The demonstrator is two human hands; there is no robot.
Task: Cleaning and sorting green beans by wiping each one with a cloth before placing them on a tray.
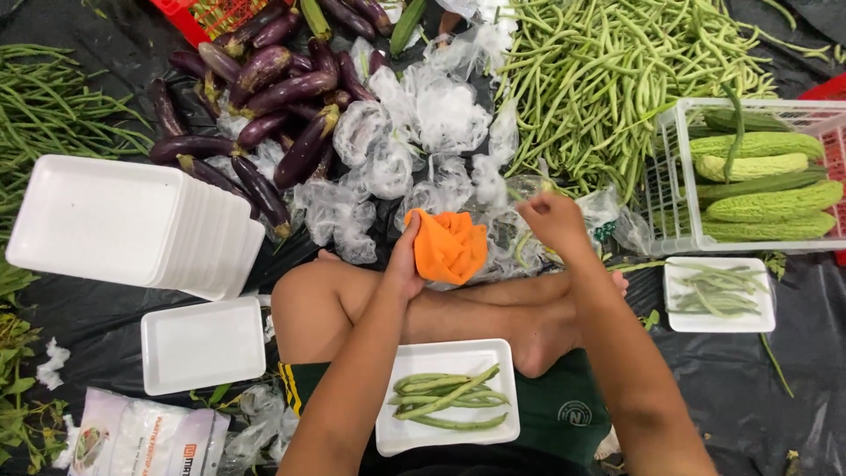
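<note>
Left hand point(404, 264): closed about the near-left edge of an orange cloth point(449, 245), thumb up, holding it off the crossed legs.
Right hand point(553, 220): fingers curled down into the clear bags point(414, 150) beside the cloth; whether it grips anything I cannot tell.
Cloth: bunched, mid-scene, between both hands, just above the lap.
Lap tray point(445, 354): white foam, resting on the thighs, likely to stay within reach; holds a few green beans point(449, 398).
Right tray point(765, 313): on the ground sheet, also with a few beans.
Empty trays: one point(201, 344) near left, a stack point(123, 220) beyond it.
Crate point(674, 176): white, far right, holds bitter gourds point(762, 167).
Loose heaps: eggplants point(264, 97) far left, bean pile point(608, 79) far right, both within arm's reach.
</note>
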